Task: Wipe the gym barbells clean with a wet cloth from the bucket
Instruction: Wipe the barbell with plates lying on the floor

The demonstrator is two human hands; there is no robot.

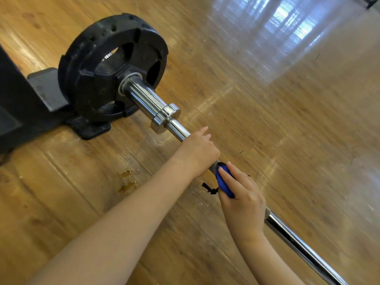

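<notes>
Barbell [304,246]: left hand [198,150] grips shaft; right hand [242,199] clutches blue cloth [224,183].

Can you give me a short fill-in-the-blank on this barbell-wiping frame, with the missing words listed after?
1. The right hand wraps a ____ cloth around the barbell shaft.
2. The left hand grips the shaft between the cloth and the chrome ____.
3. The black weight plate sits on the bar's ____.
4. Small wet spots lie on the ____ floor.

Missing words: blue; collar; sleeve; wooden
</notes>
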